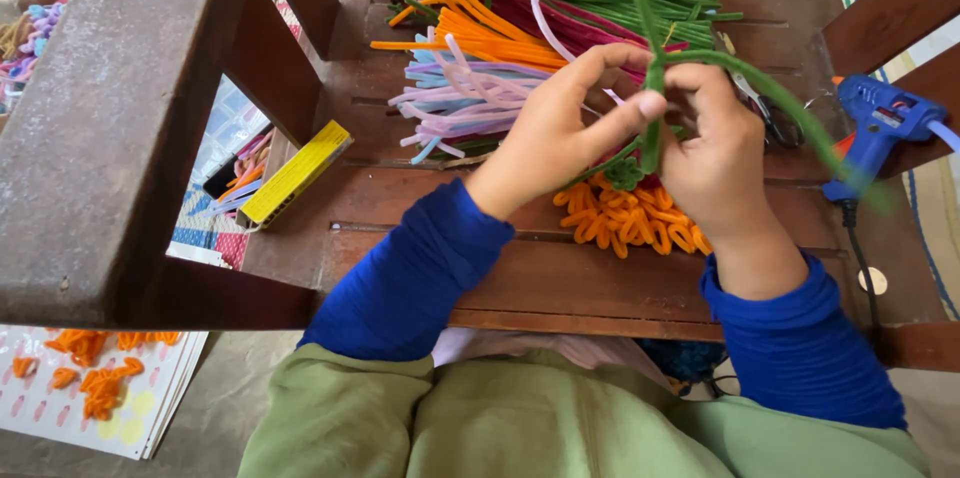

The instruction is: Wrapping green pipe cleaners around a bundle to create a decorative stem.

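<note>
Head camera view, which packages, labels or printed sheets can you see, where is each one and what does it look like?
Yellow box: flat, long, leaning at the wooden seat's left edge.
Printed sheets: white stack with small pink marks, on the floor at lower left, orange pieces on top.
Glue gun label: small patch on the blue body, at right.

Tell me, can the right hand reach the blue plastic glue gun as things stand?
Probably yes: the blue plastic glue gun lies uncovered just beside the right hand, but that hand now pinches a green fuzzy wire stem.

Person, head view: bare left hand [545, 133] and right hand [715, 153]; long royal-blue sleeves, snug at wrists; olive-green trousers along the lower frame; pale pink hem at waist.
</note>
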